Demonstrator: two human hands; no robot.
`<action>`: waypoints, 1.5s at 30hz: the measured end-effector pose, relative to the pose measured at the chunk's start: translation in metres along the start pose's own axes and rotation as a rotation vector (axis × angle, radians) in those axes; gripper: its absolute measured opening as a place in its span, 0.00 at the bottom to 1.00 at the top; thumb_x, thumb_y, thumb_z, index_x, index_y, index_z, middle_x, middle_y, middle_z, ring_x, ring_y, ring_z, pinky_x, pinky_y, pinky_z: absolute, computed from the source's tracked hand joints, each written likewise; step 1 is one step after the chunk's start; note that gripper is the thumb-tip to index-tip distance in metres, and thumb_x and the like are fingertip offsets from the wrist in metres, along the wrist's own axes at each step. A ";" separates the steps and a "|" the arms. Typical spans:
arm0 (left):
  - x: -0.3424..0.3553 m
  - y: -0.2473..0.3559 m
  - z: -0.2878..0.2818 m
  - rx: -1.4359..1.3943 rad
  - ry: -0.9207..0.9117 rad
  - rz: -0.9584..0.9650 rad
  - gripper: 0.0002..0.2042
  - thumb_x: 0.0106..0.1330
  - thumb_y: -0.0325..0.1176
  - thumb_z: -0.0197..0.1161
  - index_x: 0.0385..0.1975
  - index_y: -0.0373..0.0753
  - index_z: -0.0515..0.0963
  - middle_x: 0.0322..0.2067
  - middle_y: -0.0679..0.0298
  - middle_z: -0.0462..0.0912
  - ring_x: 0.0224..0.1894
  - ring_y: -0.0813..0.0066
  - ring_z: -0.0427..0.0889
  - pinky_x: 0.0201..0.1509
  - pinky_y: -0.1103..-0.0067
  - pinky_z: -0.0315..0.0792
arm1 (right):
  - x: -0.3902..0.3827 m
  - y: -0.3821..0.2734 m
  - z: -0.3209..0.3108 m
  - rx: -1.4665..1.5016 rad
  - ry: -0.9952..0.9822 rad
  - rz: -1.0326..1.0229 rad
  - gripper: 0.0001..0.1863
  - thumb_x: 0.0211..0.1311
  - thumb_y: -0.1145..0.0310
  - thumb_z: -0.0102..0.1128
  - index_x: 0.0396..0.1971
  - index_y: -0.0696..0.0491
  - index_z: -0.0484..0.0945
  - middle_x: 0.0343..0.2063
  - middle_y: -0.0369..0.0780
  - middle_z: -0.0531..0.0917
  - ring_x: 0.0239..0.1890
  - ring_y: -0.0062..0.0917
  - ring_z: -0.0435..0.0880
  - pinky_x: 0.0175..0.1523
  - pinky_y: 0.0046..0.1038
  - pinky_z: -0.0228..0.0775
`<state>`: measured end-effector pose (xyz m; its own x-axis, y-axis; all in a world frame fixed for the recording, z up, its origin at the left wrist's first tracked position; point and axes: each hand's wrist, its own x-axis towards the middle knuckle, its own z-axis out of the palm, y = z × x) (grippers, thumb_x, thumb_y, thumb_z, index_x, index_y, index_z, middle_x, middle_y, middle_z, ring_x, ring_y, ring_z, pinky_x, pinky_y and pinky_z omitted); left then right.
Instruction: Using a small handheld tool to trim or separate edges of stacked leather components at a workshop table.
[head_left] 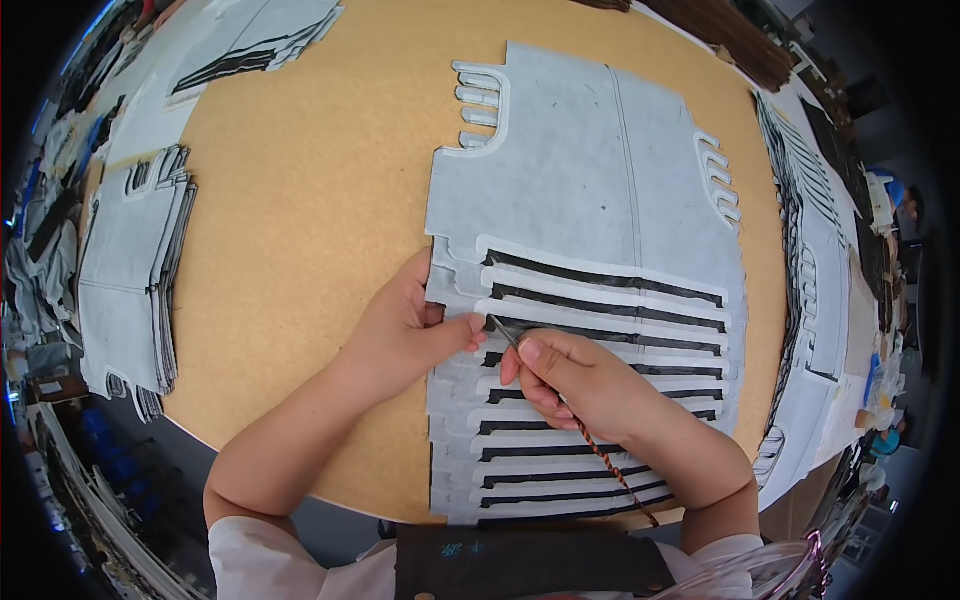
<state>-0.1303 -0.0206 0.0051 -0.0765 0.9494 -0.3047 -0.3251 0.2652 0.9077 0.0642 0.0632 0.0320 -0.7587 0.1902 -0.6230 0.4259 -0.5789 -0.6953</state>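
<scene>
A large light-grey sheet panel [560, 180] lies in front of me, crossed by rows of black slots with white borders. At its left edge my left hand [425, 325] is closed on the panel, thumb on top and the other fingers partly hidden. My right hand [575, 385] grips a slim, pointed metal tool [504, 331], whose kind I cannot make out. The tool's tip touches or nearly touches the left end of one black slot, close to my left thumb. An orange-and-black braided cord [608, 465] trails below my right hand toward the table's near edge.
A stack of similar grey pieces [125, 280] lies on the left of the tan table [300, 200]. More grey pieces [262, 40] lie at the far left. Layered panels [815, 310] line the right side. Dark brown strips [725, 45] lie at the far right.
</scene>
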 end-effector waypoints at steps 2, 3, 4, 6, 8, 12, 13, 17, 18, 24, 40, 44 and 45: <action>0.000 0.000 -0.001 0.008 -0.004 0.004 0.24 0.63 0.18 0.56 0.59 0.34 0.61 0.44 0.63 0.78 0.39 0.81 0.79 0.42 0.82 0.77 | 0.000 -0.002 0.001 -0.013 0.010 0.012 0.21 0.75 0.56 0.37 0.36 0.59 0.71 0.15 0.30 0.64 0.15 0.12 0.58 0.19 0.17 0.53; 0.000 0.000 -0.001 0.006 -0.008 0.003 0.23 0.63 0.18 0.56 0.58 0.34 0.61 0.44 0.62 0.78 0.39 0.81 0.79 0.42 0.82 0.77 | 0.000 -0.002 0.001 -0.034 0.022 0.026 0.20 0.75 0.58 0.36 0.35 0.58 0.71 0.15 0.30 0.64 0.14 0.12 0.59 0.19 0.18 0.54; 0.000 0.000 0.000 0.004 -0.011 0.002 0.23 0.63 0.18 0.56 0.58 0.33 0.61 0.44 0.62 0.78 0.38 0.81 0.79 0.42 0.82 0.76 | 0.000 -0.001 0.002 -0.030 0.022 0.025 0.20 0.75 0.58 0.36 0.35 0.58 0.71 0.15 0.30 0.64 0.14 0.12 0.59 0.19 0.18 0.54; 0.000 0.000 0.000 0.003 -0.006 -0.002 0.23 0.63 0.18 0.57 0.58 0.33 0.61 0.44 0.62 0.78 0.39 0.81 0.79 0.42 0.82 0.77 | 0.000 -0.001 0.002 -0.022 0.020 0.014 0.19 0.75 0.58 0.36 0.35 0.58 0.71 0.15 0.30 0.64 0.15 0.12 0.58 0.19 0.17 0.54; 0.000 0.001 0.001 0.001 0.001 -0.004 0.23 0.63 0.18 0.57 0.58 0.33 0.61 0.44 0.62 0.78 0.39 0.81 0.79 0.43 0.82 0.77 | 0.000 -0.001 0.001 -0.015 0.021 0.025 0.19 0.75 0.58 0.36 0.35 0.58 0.71 0.15 0.29 0.64 0.15 0.12 0.58 0.20 0.17 0.54; 0.000 0.002 0.000 0.020 0.000 -0.017 0.23 0.63 0.18 0.57 0.59 0.34 0.61 0.44 0.62 0.79 0.39 0.81 0.79 0.43 0.82 0.77 | 0.000 -0.002 0.002 -0.019 0.030 0.043 0.19 0.75 0.57 0.37 0.34 0.57 0.71 0.16 0.29 0.63 0.15 0.12 0.58 0.20 0.17 0.54; 0.000 0.002 0.000 0.018 -0.002 -0.015 0.23 0.64 0.18 0.57 0.59 0.34 0.60 0.44 0.62 0.79 0.39 0.81 0.80 0.43 0.82 0.77 | 0.000 -0.001 0.002 -0.019 0.030 0.042 0.19 0.75 0.57 0.37 0.34 0.57 0.71 0.16 0.29 0.63 0.15 0.12 0.58 0.20 0.17 0.54; 0.000 0.004 0.001 0.028 0.002 -0.022 0.24 0.64 0.18 0.57 0.59 0.34 0.60 0.44 0.62 0.79 0.39 0.80 0.80 0.43 0.82 0.77 | 0.000 -0.001 0.002 -0.009 0.034 0.044 0.19 0.75 0.57 0.39 0.34 0.56 0.71 0.17 0.29 0.63 0.16 0.11 0.57 0.20 0.17 0.53; 0.000 0.004 0.001 0.029 0.000 -0.022 0.24 0.64 0.18 0.57 0.59 0.34 0.60 0.44 0.62 0.79 0.39 0.80 0.80 0.43 0.82 0.77 | 0.000 -0.001 0.002 -0.013 0.043 0.046 0.19 0.75 0.57 0.39 0.34 0.56 0.71 0.17 0.29 0.63 0.15 0.11 0.57 0.19 0.17 0.52; -0.001 0.005 0.001 0.018 -0.004 -0.005 0.24 0.63 0.18 0.57 0.59 0.33 0.60 0.44 0.62 0.79 0.39 0.80 0.79 0.42 0.82 0.77 | 0.001 0.000 0.001 -0.007 0.034 0.037 0.18 0.75 0.58 0.40 0.33 0.57 0.71 0.17 0.29 0.63 0.15 0.11 0.56 0.18 0.17 0.50; -0.013 0.024 -0.013 0.038 0.156 -0.147 0.24 0.64 0.23 0.60 0.58 0.36 0.61 0.38 0.62 0.79 0.40 0.75 0.80 0.46 0.78 0.74 | -0.026 -0.043 0.000 0.176 0.114 -0.038 0.19 0.73 0.60 0.43 0.40 0.62 0.73 0.21 0.40 0.75 0.14 0.17 0.66 0.16 0.18 0.58; -0.008 0.020 0.001 -0.028 0.175 -0.106 0.28 0.63 0.23 0.61 0.61 0.33 0.56 0.38 0.61 0.78 0.39 0.78 0.79 0.43 0.81 0.75 | -0.006 -0.023 -0.026 0.115 -0.032 0.035 0.19 0.74 0.59 0.42 0.40 0.62 0.73 0.21 0.40 0.76 0.14 0.19 0.70 0.17 0.20 0.62; -0.004 0.015 -0.001 0.047 0.159 -0.030 0.29 0.63 0.23 0.62 0.61 0.34 0.56 0.39 0.61 0.77 0.39 0.79 0.79 0.44 0.82 0.74 | -0.001 -0.019 -0.030 0.107 -0.073 0.056 0.19 0.74 0.59 0.41 0.39 0.61 0.72 0.21 0.39 0.76 0.15 0.20 0.72 0.18 0.20 0.63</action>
<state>-0.1359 -0.0206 0.0199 -0.2165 0.9032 -0.3706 -0.2856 0.3045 0.9087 0.0723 0.0975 0.0349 -0.7707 0.0987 -0.6295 0.4167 -0.6694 -0.6151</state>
